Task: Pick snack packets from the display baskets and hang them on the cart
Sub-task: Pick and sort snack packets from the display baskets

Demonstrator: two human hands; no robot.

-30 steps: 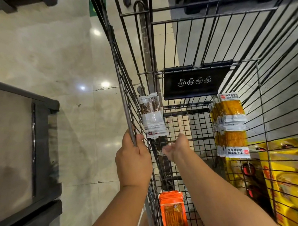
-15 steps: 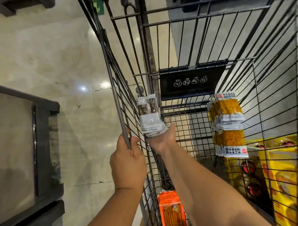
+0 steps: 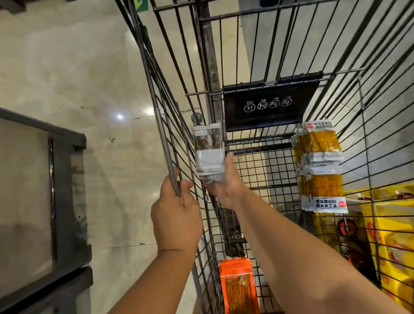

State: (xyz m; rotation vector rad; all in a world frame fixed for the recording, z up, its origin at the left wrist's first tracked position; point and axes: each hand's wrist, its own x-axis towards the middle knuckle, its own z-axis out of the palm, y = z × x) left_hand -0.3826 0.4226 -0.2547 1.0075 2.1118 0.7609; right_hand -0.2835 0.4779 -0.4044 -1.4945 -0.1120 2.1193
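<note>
Lifted since a second ago: right grip (image 3: 223, 182) up to the snack packets (image 3: 208, 154), now clasping their lower end, thumb along one side. Hung inside the cart (image 3: 259, 140) on its left wall. Clenched round the cart's top rail: left grip (image 3: 177, 209). Hung at cart's right side: yellow packets (image 3: 319, 167).

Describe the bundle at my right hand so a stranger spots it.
In the wire cart, find the black sign. Left of it hangs the packet bundle, right hand at its bottom. It is silver and brown, unlike the yellow bundle and orange packets.
</note>
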